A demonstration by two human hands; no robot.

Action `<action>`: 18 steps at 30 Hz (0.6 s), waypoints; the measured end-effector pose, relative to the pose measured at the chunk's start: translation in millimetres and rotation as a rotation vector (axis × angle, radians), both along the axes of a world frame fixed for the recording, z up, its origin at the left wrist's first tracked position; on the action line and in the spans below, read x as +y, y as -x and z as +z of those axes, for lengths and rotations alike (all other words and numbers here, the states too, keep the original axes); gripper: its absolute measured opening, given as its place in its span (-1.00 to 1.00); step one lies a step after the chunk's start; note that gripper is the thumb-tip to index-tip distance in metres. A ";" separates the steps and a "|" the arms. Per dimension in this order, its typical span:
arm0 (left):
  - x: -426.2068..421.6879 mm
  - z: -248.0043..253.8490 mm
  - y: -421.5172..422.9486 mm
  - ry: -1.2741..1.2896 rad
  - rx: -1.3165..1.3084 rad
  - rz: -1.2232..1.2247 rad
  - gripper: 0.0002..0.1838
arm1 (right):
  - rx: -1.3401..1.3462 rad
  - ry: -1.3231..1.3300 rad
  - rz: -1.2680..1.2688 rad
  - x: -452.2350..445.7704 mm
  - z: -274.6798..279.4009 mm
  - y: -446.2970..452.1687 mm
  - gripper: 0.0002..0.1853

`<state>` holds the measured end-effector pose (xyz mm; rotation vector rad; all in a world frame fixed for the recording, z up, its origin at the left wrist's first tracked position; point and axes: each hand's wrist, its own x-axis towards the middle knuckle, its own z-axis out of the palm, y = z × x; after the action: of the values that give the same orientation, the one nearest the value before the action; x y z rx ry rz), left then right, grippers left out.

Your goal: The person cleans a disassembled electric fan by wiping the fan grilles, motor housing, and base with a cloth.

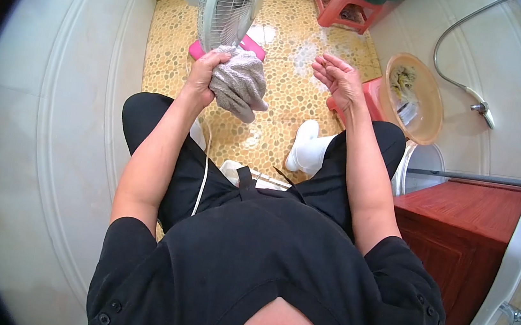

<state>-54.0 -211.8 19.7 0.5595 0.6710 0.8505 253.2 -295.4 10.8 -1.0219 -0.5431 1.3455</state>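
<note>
A crumpled grey cloth (238, 86) is bunched in my left hand (203, 78), whose fingers are wrapped round its left side. Just beyond that hand stands an electric fan (233, 5) with a pale wire guard, seen from the side. Its pink base (255, 47) shows partly behind the cloth, which hides the stand; whether the cloth touches the fan I cannot tell. My right hand (341, 85) is raised to the right, apart from fan and cloth, its palm turned inward. The fingers are loosely bent and partly apart, and no held object shows.
A tan basin (430, 114) with things in it sits at right by a red stool. Another red stool (333, 7) bears a green container at the back. A white cord (204, 169) runs between my legs. A reddish wooden cabinet (460, 211) stands at lower right.
</note>
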 end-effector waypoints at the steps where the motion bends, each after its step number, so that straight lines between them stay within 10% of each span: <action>1: 0.6 -1.0 0.1 -0.003 -0.007 0.002 -0.70 | -0.008 0.004 -0.025 0.4 1.1 2.8 -0.65; 11: 5.6 -10.6 2.0 -0.047 0.010 -0.034 -0.61 | -0.262 0.136 -0.064 -0.7 -4.2 -15.6 -0.69; 18: 9.3 -12.5 4.5 -0.029 -0.021 0.027 -0.72 | -1.595 0.346 -0.075 -5.0 -109.1 -49.5 -0.70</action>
<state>-58.5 -202.5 7.2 0.5676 0.6491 0.8912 302.7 -300.4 -98.3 -2.3017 -1.4039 0.2778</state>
